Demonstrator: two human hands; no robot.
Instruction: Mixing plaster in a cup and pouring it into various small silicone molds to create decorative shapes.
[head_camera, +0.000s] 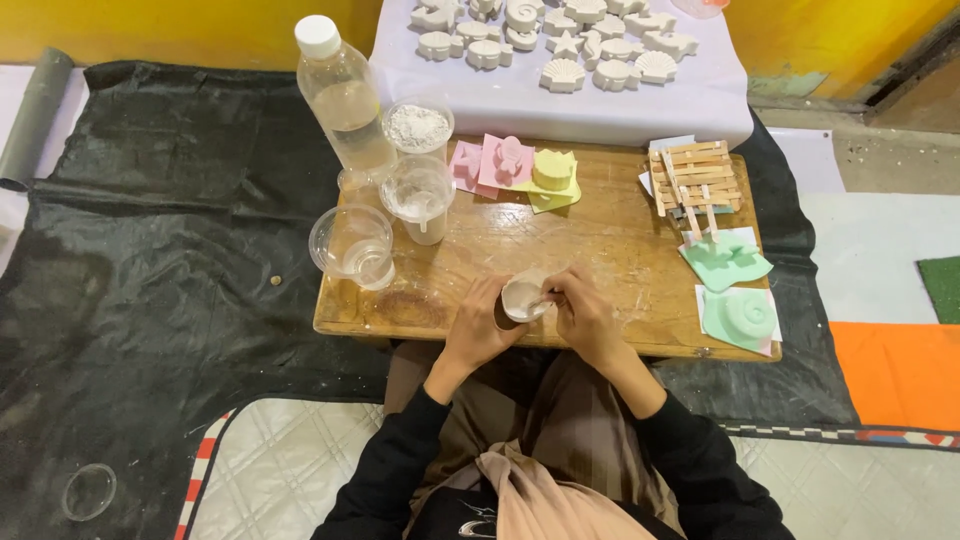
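My left hand (478, 325) grips a small paper cup (522, 297) tilted toward me, with white paste inside, at the near edge of a low wooden board (610, 240). My right hand (585, 315) pinches a thin stick whose tip is in the cup's paste. Both forearms wear black sleeves.
On the board stand a clear plastic bottle (345, 95), a cup of white powder (418, 126), two clear cups (352, 244), pink and yellow moulds (512, 165), green moulds (735, 290) and a pile of wooden sticks (697, 177). White cast shapes (560, 40) lie on a white sheet beyond. Black plastic sheet (160, 250) covers the floor at left.
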